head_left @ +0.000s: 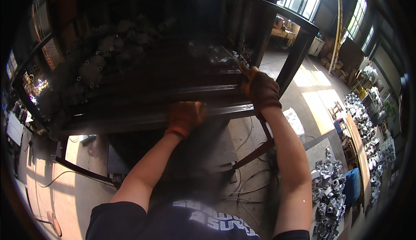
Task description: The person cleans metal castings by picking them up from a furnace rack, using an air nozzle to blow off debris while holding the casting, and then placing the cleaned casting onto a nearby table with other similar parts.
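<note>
An orange-red work glove covers my left hand (185,118), which is at the front rail of a dark metal workbench (156,121). Its shape is compact, with the fingers curled in; blur and shade hide what they hold, if anything. Further right and farther in, my right hand (261,88), in a brown-orange glove, is closed near the bench's right end. A thin tool-like piece (237,59) sticks out beyond its fingers, too dim to name. Small shiny metal parts (221,54) lie just past it. Grey metal castings (93,69) are heaped on the bench's left side, in deep shadow.
A dark upright frame (299,54) rises at the bench's right end. Silvery castings (329,188) lie in a pile on the right floor beside a blue container (353,183). Cables (242,188) cross the floor under the bench. More castings (372,123) line the right side.
</note>
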Tool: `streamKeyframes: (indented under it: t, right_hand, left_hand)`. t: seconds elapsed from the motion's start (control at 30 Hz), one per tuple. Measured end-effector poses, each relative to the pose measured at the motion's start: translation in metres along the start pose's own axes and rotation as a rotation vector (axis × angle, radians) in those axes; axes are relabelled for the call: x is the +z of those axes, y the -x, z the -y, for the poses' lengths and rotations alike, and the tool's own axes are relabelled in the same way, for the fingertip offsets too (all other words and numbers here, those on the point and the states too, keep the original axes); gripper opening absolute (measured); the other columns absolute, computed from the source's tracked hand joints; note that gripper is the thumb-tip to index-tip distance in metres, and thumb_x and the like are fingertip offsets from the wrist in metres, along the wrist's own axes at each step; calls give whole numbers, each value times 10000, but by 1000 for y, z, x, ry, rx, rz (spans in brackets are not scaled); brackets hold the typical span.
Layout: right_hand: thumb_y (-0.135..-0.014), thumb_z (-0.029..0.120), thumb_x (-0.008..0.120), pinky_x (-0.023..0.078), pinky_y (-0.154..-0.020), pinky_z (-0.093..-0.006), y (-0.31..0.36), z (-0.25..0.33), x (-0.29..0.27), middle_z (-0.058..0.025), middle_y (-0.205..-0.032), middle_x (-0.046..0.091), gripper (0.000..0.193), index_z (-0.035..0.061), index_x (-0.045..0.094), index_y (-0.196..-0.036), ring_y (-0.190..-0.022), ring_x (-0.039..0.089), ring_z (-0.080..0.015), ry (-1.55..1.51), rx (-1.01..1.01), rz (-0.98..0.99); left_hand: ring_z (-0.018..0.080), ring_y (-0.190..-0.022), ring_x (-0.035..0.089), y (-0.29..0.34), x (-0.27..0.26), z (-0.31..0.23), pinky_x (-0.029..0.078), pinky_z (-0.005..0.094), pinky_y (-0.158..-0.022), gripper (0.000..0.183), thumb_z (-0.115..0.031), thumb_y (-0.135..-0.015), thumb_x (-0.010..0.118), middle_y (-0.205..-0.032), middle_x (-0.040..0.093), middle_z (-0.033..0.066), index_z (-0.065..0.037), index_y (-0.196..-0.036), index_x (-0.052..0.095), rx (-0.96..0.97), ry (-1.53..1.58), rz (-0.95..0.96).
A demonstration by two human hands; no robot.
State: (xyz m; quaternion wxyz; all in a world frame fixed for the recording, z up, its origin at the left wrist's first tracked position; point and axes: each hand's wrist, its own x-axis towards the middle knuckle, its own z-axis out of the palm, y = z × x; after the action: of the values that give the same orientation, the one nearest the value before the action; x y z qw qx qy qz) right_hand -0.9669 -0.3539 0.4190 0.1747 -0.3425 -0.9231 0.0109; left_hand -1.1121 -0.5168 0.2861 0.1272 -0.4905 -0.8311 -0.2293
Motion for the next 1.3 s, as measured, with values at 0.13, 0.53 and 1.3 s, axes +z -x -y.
streamKeyframes:
  t: [0.13, 0.53, 1.3]
  right_hand:
    - [-897, 375, 580, 526, -850, -456, -57, 8, 58, -152, -1101, 685, 415, 218, 588, -1281, -1018, 652, -363, 14, 136, 22]
    - [-849, 319, 580, 553, -777, -453, -87, 14, 87, -153, -1006, 715, 307, 120, 698, -1051, -969, 690, -351, 72, 74, -77]
    - [-823, 319, 643, 510, -829, -443, -63, -15, 66, -193, -1052, 684, 388, 131, 645, -1163, -1009, 651, -387, 68, 218, 81]
  left_hand:
    - [284, -618, 674, -1, 0, -6, 533, 401, -587, 353, -362, -937, 560, -659, 670, 112, -86, -742, 662, 12, 46, 11]
    - [272, -610, 678, 5, -3, 1, 534, 389, -600, 299, -364, -913, 580, -666, 677, 107, -111, -774, 662, 38, 63, 7]
    - [339, -917, 675, -66, -15, 36, 548, 442, -785, 354, -338, -824, 699, -1004, 682, 171, -116, -1097, 658, 162, 330, 188]
